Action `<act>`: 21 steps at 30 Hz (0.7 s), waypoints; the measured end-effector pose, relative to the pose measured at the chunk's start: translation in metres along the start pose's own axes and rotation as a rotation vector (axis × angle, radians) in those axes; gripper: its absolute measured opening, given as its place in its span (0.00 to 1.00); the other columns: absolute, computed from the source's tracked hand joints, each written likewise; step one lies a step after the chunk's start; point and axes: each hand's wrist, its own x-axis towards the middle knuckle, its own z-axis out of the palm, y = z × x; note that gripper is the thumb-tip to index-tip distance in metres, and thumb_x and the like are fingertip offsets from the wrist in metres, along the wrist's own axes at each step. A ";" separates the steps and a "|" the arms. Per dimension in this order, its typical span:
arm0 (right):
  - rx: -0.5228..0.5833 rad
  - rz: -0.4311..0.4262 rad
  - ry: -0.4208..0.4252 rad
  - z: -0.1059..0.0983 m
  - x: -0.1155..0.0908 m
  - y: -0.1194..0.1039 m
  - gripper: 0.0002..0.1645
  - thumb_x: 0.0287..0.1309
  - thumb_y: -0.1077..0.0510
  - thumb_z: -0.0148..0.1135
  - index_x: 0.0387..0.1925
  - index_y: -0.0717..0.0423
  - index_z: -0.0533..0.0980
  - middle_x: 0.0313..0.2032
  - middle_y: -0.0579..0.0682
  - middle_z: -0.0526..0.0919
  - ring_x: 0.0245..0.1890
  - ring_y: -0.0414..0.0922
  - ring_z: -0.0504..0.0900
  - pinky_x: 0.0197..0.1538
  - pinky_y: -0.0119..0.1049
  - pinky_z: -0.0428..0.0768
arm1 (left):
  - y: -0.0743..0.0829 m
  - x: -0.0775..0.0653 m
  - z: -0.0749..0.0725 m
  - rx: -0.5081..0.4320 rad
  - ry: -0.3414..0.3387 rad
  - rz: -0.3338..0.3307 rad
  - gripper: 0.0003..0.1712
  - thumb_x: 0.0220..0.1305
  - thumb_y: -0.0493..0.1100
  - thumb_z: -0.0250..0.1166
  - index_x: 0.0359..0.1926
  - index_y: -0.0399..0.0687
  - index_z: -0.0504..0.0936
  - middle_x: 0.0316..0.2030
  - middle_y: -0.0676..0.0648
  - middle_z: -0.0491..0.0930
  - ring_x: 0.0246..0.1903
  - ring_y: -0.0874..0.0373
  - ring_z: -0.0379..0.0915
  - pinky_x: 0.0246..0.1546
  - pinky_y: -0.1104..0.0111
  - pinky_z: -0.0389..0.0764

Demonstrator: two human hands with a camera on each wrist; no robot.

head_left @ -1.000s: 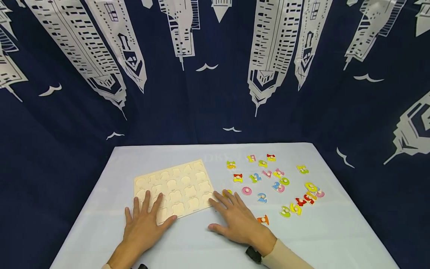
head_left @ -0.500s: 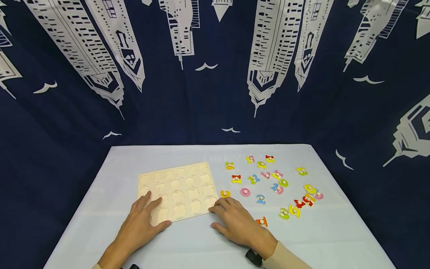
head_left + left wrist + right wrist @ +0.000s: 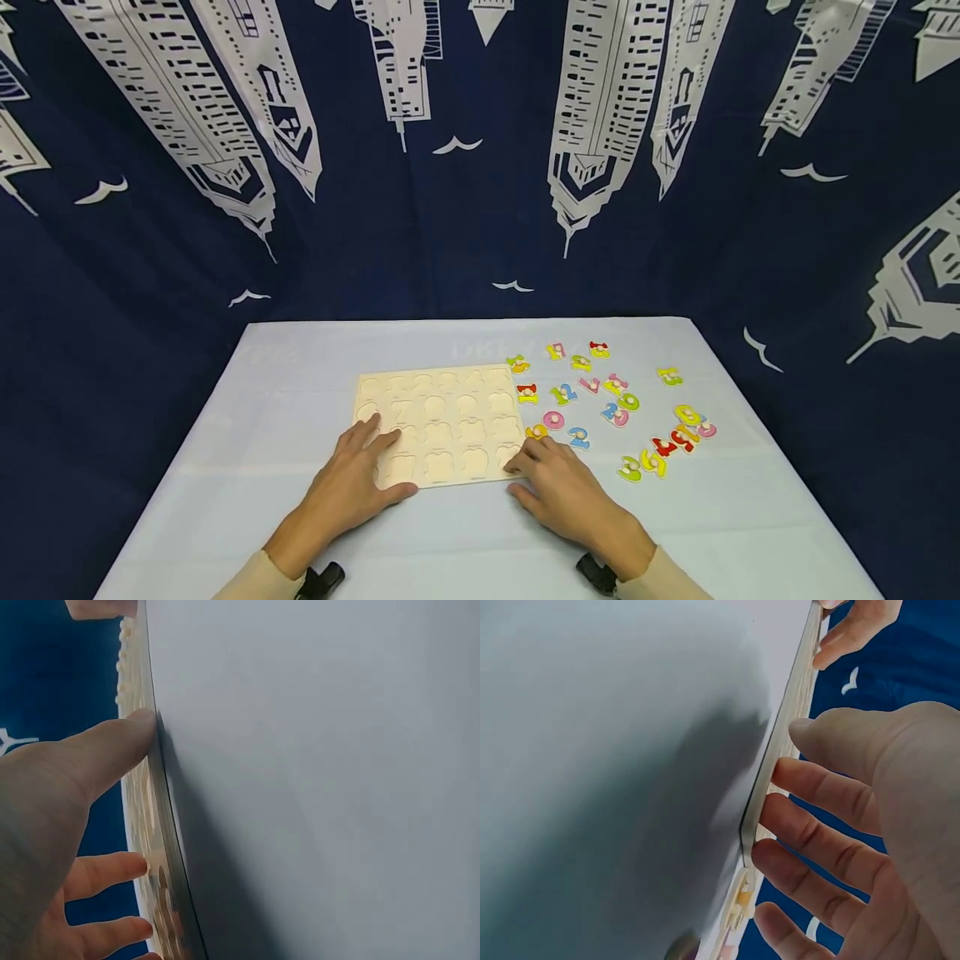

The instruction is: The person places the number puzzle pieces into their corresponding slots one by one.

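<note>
A pale wooden puzzle board [image 3: 450, 417] with rows of shaped recesses lies flat, its long side nearly level in the head view. My left hand [image 3: 352, 479] lies spread over its front left part. In the left wrist view the thumb [image 3: 112, 746] meets the near edge and the fingertips touch the recessed face. At the front right corner, my right hand [image 3: 570, 492] rests with relaxed fingers on the board. The right wrist view shows its fingers [image 3: 810, 825] extended against the board's edge [image 3: 784, 727], holding nothing loose.
Coloured number pieces with knobs lie scattered right of the board, among them a pink zero [image 3: 553, 420], a blue two [image 3: 578, 437] and a green three [image 3: 629, 469]. A yellow piece [image 3: 536, 432] sits beside the board's right edge. Behind the white table [image 3: 187, 517] hangs a navy printed cloth [image 3: 420, 250].
The board has slid to the right and turned so its edges run straighter, with both hands moving along on it. The orange piece near my right wrist is now hidden.
</note>
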 end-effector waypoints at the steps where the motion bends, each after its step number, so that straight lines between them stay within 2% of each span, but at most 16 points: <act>1: 0.000 0.005 0.004 -0.001 -0.002 0.002 0.10 0.71 0.52 0.84 0.50 0.46 0.92 0.47 0.40 0.88 0.52 0.42 0.83 0.62 0.50 0.88 | 0.003 0.001 0.000 -0.006 -0.004 0.003 0.55 0.59 0.70 0.89 0.80 0.48 0.83 0.88 0.31 0.67 0.86 0.23 0.64 0.74 0.26 0.82; 7: -0.005 0.056 0.029 -0.009 -0.015 0.014 0.09 0.68 0.54 0.86 0.45 0.44 0.91 0.44 0.38 0.88 0.50 0.41 0.84 0.58 0.49 0.88 | 0.017 0.006 0.004 -0.034 -0.015 0.035 0.54 0.59 0.68 0.90 0.79 0.49 0.84 0.87 0.32 0.70 0.86 0.26 0.66 0.73 0.27 0.84; 11: 0.032 0.076 0.009 -0.016 -0.019 0.022 0.08 0.70 0.54 0.84 0.46 0.43 0.92 0.45 0.37 0.89 0.50 0.40 0.85 0.57 0.48 0.89 | 0.021 0.007 0.005 -0.041 -0.007 0.053 0.54 0.58 0.66 0.91 0.79 0.48 0.84 0.86 0.32 0.71 0.86 0.27 0.66 0.75 0.29 0.83; 15: 0.100 0.126 0.024 -0.027 -0.016 0.033 0.09 0.72 0.56 0.83 0.50 0.44 0.92 0.45 0.37 0.92 0.48 0.39 0.88 0.54 0.45 0.90 | 0.017 0.004 0.003 -0.059 -0.020 0.034 0.56 0.58 0.67 0.91 0.80 0.47 0.82 0.88 0.31 0.68 0.87 0.26 0.64 0.77 0.29 0.81; 21: 0.128 0.292 0.041 -0.040 0.002 0.058 0.15 0.72 0.57 0.83 0.56 0.50 0.92 0.46 0.43 0.92 0.47 0.44 0.91 0.48 0.43 0.91 | 0.006 0.001 -0.003 -0.071 -0.038 -0.020 0.63 0.56 0.66 0.92 0.81 0.36 0.79 0.87 0.24 0.64 0.85 0.22 0.67 0.79 0.32 0.81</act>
